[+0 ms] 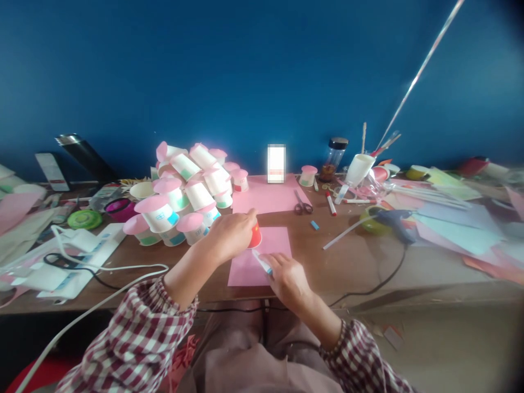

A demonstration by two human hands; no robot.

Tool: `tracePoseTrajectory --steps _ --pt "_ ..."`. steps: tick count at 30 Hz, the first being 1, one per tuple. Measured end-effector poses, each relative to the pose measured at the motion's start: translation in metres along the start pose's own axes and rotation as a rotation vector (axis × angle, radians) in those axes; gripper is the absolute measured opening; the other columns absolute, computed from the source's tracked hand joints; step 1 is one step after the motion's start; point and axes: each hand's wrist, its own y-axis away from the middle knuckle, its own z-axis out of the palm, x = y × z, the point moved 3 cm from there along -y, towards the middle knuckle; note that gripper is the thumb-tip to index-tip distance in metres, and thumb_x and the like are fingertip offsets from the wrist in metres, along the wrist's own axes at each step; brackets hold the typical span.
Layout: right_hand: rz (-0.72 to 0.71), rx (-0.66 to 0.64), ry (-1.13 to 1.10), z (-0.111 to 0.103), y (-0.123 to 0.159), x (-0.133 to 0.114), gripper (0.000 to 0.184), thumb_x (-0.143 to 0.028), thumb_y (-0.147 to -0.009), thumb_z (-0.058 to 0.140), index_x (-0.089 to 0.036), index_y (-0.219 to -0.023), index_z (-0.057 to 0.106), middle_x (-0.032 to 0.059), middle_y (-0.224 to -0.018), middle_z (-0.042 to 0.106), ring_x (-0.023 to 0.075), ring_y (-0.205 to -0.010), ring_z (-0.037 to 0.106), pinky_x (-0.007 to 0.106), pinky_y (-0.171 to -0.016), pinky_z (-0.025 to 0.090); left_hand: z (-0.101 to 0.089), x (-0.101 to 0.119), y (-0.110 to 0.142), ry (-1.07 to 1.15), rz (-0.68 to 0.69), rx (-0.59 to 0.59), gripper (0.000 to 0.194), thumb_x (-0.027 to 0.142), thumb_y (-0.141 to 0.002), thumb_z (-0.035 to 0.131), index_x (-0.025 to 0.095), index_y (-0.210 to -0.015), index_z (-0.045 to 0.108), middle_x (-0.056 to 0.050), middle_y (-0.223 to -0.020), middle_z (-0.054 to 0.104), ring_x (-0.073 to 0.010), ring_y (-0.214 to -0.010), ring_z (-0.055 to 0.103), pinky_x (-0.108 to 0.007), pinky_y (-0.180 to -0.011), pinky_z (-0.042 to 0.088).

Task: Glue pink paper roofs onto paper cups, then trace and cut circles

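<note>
"Holding the red cup (256,237) is the left hand's (235,232) function: its fingers are closed around the cup over the lower pink sheet (276,243), probably to prevent rotation."

"And the right hand (289,275)?"

"Its fingers are narrow, pinching a slim white tool (262,262) (blue toward the grip). The tool points toward the cup's base, an angle that likely gives the operator fine control. Contact between tip and cup cannot be confirmed."

"Why is the sheet there?"

"It lies flat on the surface (319,256), presumably as a clean working layer. The cup's base may or may not touch it; the view does not settle this."

"And the surrounding items?"

"Pink-topped cups (198,195) are stacked to the left, seemingly to save space. Scissors (302,206) lie beyond the right hand, apparently within reach."
</note>
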Motion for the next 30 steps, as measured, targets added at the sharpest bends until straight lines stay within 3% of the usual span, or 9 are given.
tracePoseTrajectory --steps 9,30 --pt "0.107 0.170 -0.090 -0.018 0.009 0.026 0.038 -0.007 -0.080 0.051 -0.019 -0.115 0.060 0.0081 -0.099 0.069 0.0232 -0.086 0.061 0.033 -0.078 0.049 0.002 -0.001 -0.002 0.039 -0.006 0.013 0.037 0.012 -0.082 0.030 0.018 -0.114 0.048 -0.010 -0.081 0.067 -0.0289 -0.072 0.064 -0.034 -0.058 0.042" --pt "0.086 0.072 -0.064 -0.007 0.002 0.017 0.040 -0.006 -0.080 0.051 -0.020 -0.117 0.060 0.0064 -0.098 0.069 0.0219 -0.085 0.061 0.030 -0.074 0.048 0.003 0.000 0.000 0.031 -0.014 0.039 0.032 0.012 -0.082 0.032 0.017 -0.108 0.050 -0.010 -0.077 0.067 -0.0294 -0.070 0.065 -0.034 -0.057 0.043"
